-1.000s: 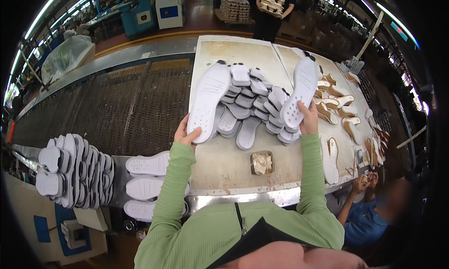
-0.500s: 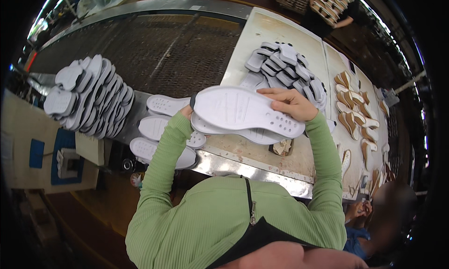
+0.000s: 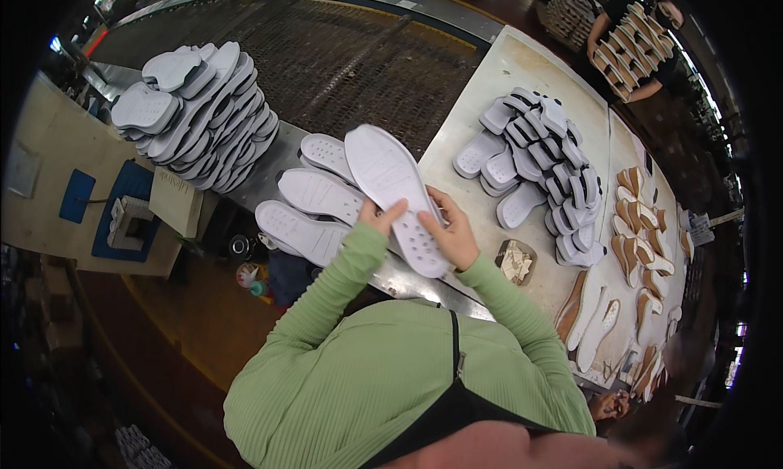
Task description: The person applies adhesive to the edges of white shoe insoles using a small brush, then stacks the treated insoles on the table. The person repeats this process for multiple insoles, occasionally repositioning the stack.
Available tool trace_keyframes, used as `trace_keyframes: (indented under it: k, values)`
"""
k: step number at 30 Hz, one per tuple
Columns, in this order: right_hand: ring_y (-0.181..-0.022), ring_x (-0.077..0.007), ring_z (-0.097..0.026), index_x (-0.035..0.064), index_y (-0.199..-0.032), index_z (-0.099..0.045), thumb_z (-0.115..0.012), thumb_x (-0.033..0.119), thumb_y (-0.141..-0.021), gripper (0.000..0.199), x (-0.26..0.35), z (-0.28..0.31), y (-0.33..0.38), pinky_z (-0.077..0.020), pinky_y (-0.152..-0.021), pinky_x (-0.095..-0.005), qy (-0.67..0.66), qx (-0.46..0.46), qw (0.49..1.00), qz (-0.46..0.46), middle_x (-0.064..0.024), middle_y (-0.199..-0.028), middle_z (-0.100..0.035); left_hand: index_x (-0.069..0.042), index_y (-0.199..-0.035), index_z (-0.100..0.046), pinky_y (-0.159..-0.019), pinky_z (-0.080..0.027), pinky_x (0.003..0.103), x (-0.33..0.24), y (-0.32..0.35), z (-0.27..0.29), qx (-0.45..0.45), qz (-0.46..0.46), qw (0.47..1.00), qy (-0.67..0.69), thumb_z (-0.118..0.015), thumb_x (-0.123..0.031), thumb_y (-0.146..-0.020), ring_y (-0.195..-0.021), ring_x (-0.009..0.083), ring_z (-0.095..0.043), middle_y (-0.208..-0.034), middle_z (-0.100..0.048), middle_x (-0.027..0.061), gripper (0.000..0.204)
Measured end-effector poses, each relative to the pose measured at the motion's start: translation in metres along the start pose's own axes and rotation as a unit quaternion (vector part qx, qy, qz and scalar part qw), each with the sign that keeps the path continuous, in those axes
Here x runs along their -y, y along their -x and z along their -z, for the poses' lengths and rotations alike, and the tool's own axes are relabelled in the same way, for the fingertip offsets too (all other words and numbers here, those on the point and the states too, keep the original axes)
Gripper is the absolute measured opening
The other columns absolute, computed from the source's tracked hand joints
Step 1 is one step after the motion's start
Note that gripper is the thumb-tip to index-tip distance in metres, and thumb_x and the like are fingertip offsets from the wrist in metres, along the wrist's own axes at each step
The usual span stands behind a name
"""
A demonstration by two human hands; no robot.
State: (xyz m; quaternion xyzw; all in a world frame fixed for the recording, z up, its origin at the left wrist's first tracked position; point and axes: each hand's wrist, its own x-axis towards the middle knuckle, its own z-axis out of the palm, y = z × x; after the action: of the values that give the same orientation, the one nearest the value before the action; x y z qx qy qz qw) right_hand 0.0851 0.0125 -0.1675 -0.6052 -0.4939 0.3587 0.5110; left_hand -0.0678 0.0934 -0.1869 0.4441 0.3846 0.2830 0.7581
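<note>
A pale grey-white shoe sole, dotted with small holes at its near end, is tilted up in front of me between both hands. My left hand grips its left edge, thumb lying on the face. From the other side my right hand holds the right edge, its thumb also on top. Whether a second sole lies behind it is hidden. Just left of the hands, several like soles rest in a row on the metal edge, among them a middle sole and a nearer sole.
A tall stack of soles stands at left, beside a dark mesh conveyor. On the pale table are a heap of soles, a small box of beige pieces and brown-and-white soles. A co-worker carries stacked pieces.
The held soles have swung from lying crosswise to pointing away from me, and only one shows plainly now. My hands have come closer together at its near half. My view has shifted.
</note>
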Motion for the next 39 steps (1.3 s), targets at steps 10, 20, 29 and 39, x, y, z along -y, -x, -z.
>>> trace_keyframes:
  k: [10,20,29,39]
  values:
    - [-0.095,-0.014,-0.056,-0.0011,-0.128,-0.049,-0.07,0.018,-0.083,0.053,-0.004,0.047,0.029,-0.0484,-0.079,-0.0267,-0.095,0.03,0.992,-0.079,-0.0097,-0.12,-0.055,0.003,-0.127,-0.05,-0.087,-0.046,0.03,-0.066,-0.036,0.154,-0.034,0.006,0.925,-0.379,-0.066,-0.027,-0.086,-0.1,0.0163,-0.059,-0.111,-0.062,0.0113,0.054]
    - [-0.093,-0.0119,-0.059,-0.0012,-0.121,-0.055,-0.066,0.014,-0.087,0.039,-0.001,0.121,0.058,-0.0483,-0.081,-0.0254,-0.148,-0.109,0.981,-0.063,-0.0091,-0.108,-0.063,0.001,-0.125,-0.054,-0.082,-0.046,0.03,-0.028,-0.066,0.191,0.015,-0.015,0.918,-0.397,-0.075,-0.029,-0.076,-0.09,0.0168,-0.058,-0.108,-0.063,0.0117,0.061]
    - [-0.093,-0.0211,-0.062,-0.0032,-0.12,-0.051,-0.058,0.012,-0.091,0.033,-0.034,0.261,0.099,-0.0509,-0.083,-0.0307,-0.31,-0.442,0.842,-0.014,-0.0144,-0.107,-0.062,-0.006,-0.124,-0.057,-0.083,-0.046,0.037,-0.062,-0.055,0.122,-0.094,-0.177,0.861,-0.467,-0.075,-0.025,-0.076,-0.102,0.0241,-0.057,-0.118,-0.06,0.0126,0.055]
    - [-0.108,-0.0341,-0.054,-0.0077,-0.118,-0.042,-0.057,0.013,-0.088,0.039,-0.093,0.323,0.037,-0.046,-0.096,-0.0427,-0.351,-0.462,0.802,-0.138,-0.0249,-0.119,-0.048,-0.009,-0.125,-0.055,-0.087,-0.048,0.038,-0.051,-0.1,-0.136,0.327,-0.215,0.801,-0.452,-0.073,-0.025,-0.078,-0.107,0.0247,-0.057,-0.121,-0.057,0.0133,0.053]
